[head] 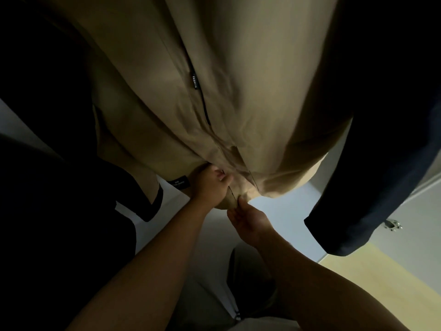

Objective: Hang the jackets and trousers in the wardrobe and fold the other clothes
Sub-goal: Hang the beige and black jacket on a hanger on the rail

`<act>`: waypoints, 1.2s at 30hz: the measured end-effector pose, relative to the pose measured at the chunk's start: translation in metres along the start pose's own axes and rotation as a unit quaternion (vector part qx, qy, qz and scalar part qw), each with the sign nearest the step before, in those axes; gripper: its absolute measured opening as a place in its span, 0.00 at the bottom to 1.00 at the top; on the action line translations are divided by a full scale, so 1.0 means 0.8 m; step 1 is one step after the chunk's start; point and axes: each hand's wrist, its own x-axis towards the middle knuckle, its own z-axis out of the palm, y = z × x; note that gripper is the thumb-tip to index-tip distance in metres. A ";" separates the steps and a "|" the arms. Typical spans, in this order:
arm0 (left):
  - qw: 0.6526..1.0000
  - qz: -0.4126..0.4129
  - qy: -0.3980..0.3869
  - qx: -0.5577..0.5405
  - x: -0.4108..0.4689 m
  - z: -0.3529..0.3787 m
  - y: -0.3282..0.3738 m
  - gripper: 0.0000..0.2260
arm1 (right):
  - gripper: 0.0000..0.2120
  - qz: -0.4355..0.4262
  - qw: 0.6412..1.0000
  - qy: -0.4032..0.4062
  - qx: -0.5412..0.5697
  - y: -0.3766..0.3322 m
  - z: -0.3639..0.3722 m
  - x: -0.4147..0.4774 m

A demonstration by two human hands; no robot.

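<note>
Tan jacket [238, 80] hangs between a black garment [47, 91] on the left and a navy garment [381, 115] on the right. Black zip tab [195, 81] reads "FASHION". Black label [178, 184] near the lower edge: print too small to read. Left hand [210, 185]: fingers curled, gripping the bottom hem beside the zip. Right hand [248, 218]: pinching the hem just below it

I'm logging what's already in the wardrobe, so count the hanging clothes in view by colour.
tan jacket: 1
navy garment: 1
black garment: 1, possibly more; too dark to separate
Total: 3, at least
</note>
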 end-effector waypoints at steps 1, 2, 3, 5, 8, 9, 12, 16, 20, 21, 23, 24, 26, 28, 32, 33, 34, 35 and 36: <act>1.000 -0.002 0.003 -0.003 0.000 0.001 -0.001 0.08 | 0.17 0.004 1.000 -0.002 -0.002 0.000 0.000 -0.001; 1.000 -0.002 0.005 -0.003 0.000 0.002 -0.001 0.09 | 0.18 0.006 1.000 -0.007 -0.001 -0.001 0.000 -0.001; 1.000 -0.001 0.008 -0.004 -0.001 0.003 -0.002 0.09 | 0.18 0.005 1.000 -0.015 -0.002 -0.002 0.000 -0.002; 1.000 0.003 0.014 0.001 -0.004 0.004 -0.005 0.08 | 0.18 0.006 1.000 -0.026 -0.005 -0.004 -0.002 -0.003; 0.999 -0.025 0.014 -0.020 -0.007 0.008 -0.012 0.13 | 0.15 0.017 0.999 -0.049 -0.010 -0.004 -0.004 -0.003; 0.999 -0.036 0.010 -0.033 -0.009 0.010 -0.015 0.12 | 0.12 0.020 0.998 -0.060 -0.014 -0.005 -0.005 -0.004; 0.998 -0.060 -0.004 -0.023 -0.009 0.014 -0.017 0.10 | 0.08 0.019 0.996 -0.084 -0.036 -0.006 -0.004 -0.008; 0.996 -0.087 -0.029 -0.018 -0.006 0.017 -0.015 0.15 | 0.15 0.028 0.994 -0.086 -0.065 -0.002 -0.003 -0.010; 0.995 -0.081 -0.048 0.039 -0.012 0.026 -0.019 0.16 | 0.21 0.036 0.992 -0.089 -0.083 0.003 -0.006 -0.007; 0.995 -0.077 -0.043 0.055 -0.013 0.026 -0.019 0.16 | 0.22 0.036 0.992 -0.086 -0.088 0.003 -0.007 -0.007; 0.994 -0.065 -0.033 0.082 -0.013 0.023 -0.020 0.15 | 0.24 0.037 0.991 -0.072 -0.102 0.003 -0.011 -0.004; 0.994 -0.057 -0.030 0.087 -0.012 0.021 -0.020 0.14 | 0.25 0.038 0.991 -0.064 -0.112 0.005 -0.013 -0.003; 0.995 -0.040 -0.022 0.092 -0.012 0.016 -0.021 0.09 | 0.27 0.044 0.988 -0.056 -0.134 0.008 -0.014 -0.002; 0.995 -0.026 -0.016 0.098 -0.012 0.011 -0.022 0.07 | 0.28 0.045 0.987 -0.052 -0.146 0.012 -0.009 -0.001; 0.993 -0.016 -0.004 0.114 -0.009 0.003 -0.025 0.07 | 0.23 0.040 0.989 -0.028 -0.137 0.014 0.004 -0.002; 0.994 -0.022 -0.006 0.109 -0.008 0.002 -0.027 0.08 | 0.23 0.038 0.989 -0.024 -0.138 0.014 0.006 -0.003; 0.994 -0.029 -0.007 0.101 -0.007 0.001 -0.029 0.08 | 0.22 0.035 0.989 -0.021 -0.143 0.015 0.009 -0.005; 0.995 -0.034 -0.006 0.095 -0.007 0.001 -0.031 0.08 | 0.21 0.032 0.988 -0.017 -0.147 0.015 0.011 -0.007; 0.995 -0.038 -0.003 0.092 -0.008 0.001 -0.031 0.08 | 0.20 0.029 0.988 -0.011 -0.152 0.016 0.013 -0.009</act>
